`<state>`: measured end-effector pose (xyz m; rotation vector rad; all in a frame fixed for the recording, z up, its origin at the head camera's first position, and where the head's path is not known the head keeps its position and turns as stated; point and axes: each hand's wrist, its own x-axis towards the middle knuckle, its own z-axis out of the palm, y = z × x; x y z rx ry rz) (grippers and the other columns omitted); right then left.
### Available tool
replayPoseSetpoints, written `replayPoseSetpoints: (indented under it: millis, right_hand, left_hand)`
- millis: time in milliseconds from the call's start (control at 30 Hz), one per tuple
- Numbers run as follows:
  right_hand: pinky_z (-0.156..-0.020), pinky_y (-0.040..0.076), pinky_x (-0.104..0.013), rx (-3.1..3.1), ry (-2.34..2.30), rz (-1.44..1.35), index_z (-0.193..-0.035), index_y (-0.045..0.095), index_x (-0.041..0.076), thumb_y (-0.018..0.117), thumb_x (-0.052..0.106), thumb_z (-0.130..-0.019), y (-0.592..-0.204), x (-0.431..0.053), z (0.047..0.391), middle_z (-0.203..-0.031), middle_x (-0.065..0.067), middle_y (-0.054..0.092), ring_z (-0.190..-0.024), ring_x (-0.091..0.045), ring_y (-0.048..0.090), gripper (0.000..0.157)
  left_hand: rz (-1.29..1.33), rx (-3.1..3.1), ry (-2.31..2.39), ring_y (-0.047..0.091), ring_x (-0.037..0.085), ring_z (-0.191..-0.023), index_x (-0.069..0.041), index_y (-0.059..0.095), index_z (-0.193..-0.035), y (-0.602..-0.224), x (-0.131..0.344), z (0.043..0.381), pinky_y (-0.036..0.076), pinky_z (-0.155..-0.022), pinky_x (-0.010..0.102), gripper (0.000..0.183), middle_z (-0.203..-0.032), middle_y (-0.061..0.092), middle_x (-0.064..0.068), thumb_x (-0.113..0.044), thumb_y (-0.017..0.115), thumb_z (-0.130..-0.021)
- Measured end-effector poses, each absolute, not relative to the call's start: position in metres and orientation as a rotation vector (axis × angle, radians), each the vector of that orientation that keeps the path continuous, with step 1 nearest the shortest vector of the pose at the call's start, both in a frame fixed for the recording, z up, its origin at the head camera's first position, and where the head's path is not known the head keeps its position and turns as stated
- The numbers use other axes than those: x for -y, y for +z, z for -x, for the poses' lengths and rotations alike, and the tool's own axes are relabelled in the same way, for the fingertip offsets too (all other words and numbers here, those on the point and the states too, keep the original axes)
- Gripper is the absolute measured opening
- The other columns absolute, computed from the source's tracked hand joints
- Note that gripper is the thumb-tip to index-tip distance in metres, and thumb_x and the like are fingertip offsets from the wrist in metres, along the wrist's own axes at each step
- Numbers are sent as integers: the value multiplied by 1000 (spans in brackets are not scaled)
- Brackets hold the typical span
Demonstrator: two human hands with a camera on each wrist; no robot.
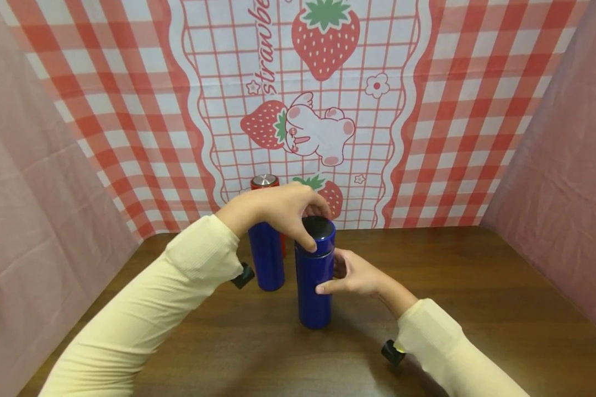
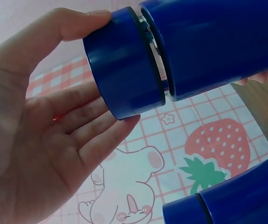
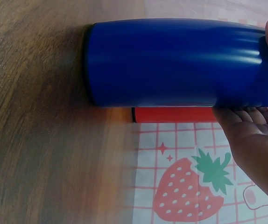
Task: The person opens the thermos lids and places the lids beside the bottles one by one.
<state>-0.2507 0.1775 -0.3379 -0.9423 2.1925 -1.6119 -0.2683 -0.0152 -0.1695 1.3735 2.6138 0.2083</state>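
Observation:
A blue thermos [image 1: 314, 300] stands upright on the wooden table in front of the person. Its blue lid [image 2: 122, 65], black on top, sits slightly apart from the body, and a narrow gap with a bit of silvery neck shows in the left wrist view. From above, the left hand [image 1: 289, 208] grips this lid, thumb on the near side and fingers round the far side. Lower down, the right hand [image 1: 355, 274] holds the thermos body from the right, its thumb across the front. In the right wrist view the thermos base meets the tabletop.
A second blue thermos [image 1: 268, 262] stands just left of the held one, its upper part hidden by the left hand. Behind it is a red thermos [image 1: 283, 246] with a silvery top. A strawberry-print cloth [image 1: 377, 138] hangs at the table's [image 1: 457, 286] back edge; pink cloths flank both sides.

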Motion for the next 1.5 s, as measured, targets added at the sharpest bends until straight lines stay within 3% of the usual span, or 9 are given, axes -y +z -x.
replayPoseSetpoints:
  millis: [433, 733, 1133, 1267, 1500]
  right_hand:
    - [-99, 50, -33, -2214, -1591, 921, -140, 38, -3, 77, 19, -81, -338, -178, 251, -132, -25, 57, -115, -16, 61, 74]
    - [-102, 49, -43, -2198, -1599, 953, -140, 37, -5, 77, 18, -81, -336, -178, 251, -133, -27, 56, -121, -33, 57, 74]
    - [-101, 49, -42, -2205, -1594, 933, -140, 38, -5, 77, 18, -81, -336, -178, 249, -132, -27, 56, -120, -34, 58, 73]
    - [-101, 50, -41, -2213, -1588, 936, -140, 39, -5, 77, 19, -81, -336, -179, 249, -131, -26, 57, -119, -33, 59, 74]
    - [-101, 49, -42, -2207, -1591, 927, -140, 38, -5, 77, 19, -81, -336, -179, 248, -132, -26, 57, -120, -33, 59, 74]
  left_hand:
    - [-1336, -2710, 163, 68, 12, -88, -7, 68, -113, -168, 10, 266, 56, -77, 23, 56, -100, 73, 3, -40, 82, -70]
    - [-1309, -2752, 140, 68, 11, -79, -7, 71, -102, -167, 8, 264, 56, -69, 22, 52, -91, 74, 2, -45, 82, -69]
    - [-1275, -2795, 109, 64, 12, -72, -6, 71, -94, -169, 5, 262, 54, -63, 22, 51, -86, 71, 3, -49, 81, -69]
    - [-1280, -2811, 107, 55, 8, -62, -9, 68, -83, -169, 5, 261, 48, -55, 19, 45, -74, 65, -2, -49, 81, -69]
    - [-1284, -2821, 105, 31, 4, -51, -16, 47, -59, -170, 4, 260, 27, -46, 18, 48, -54, 38, -9, -49, 80, -70]
